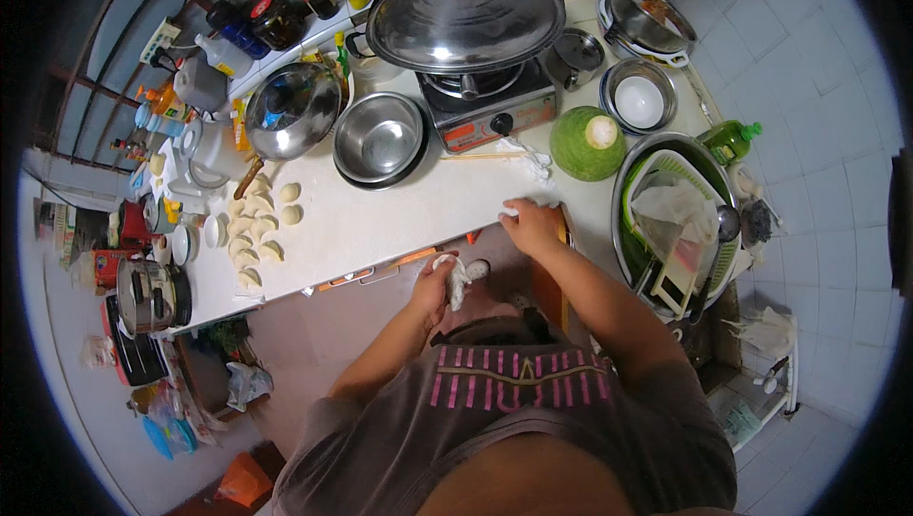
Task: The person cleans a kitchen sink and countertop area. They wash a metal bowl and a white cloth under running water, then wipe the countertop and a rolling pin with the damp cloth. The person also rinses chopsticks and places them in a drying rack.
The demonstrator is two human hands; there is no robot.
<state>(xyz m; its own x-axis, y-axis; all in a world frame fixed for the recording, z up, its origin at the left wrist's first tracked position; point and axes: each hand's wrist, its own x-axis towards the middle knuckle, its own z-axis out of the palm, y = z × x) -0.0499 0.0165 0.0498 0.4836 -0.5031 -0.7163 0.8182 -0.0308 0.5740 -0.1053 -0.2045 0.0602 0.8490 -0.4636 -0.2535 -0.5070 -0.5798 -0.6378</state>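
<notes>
My left hand point(434, 288) grips a crumpled white cloth or tissue point(456, 286) in front of the counter's edge. At that edge, to the right, my right hand point(528, 226) touches the white countertop point(378, 223) with bent fingers; whether anything is under them is hidden. Folded dumplings point(262, 223) lie grouped on the counter's left part, with round dough pieces point(290, 193) beside them. A crumpled white tissue point(531, 159) and wooden chopsticks point(474, 156) lie beyond my right hand, below the gas stove point(492, 116).
Behind the stacked steel bowls point(378, 136) are a lidded pan point(294, 111) and bottles. A large wok lid point(467, 20) tops the stove. To the right are a green melon point(586, 148) and a big steel basin point(619, 231) holding a colander and utensils.
</notes>
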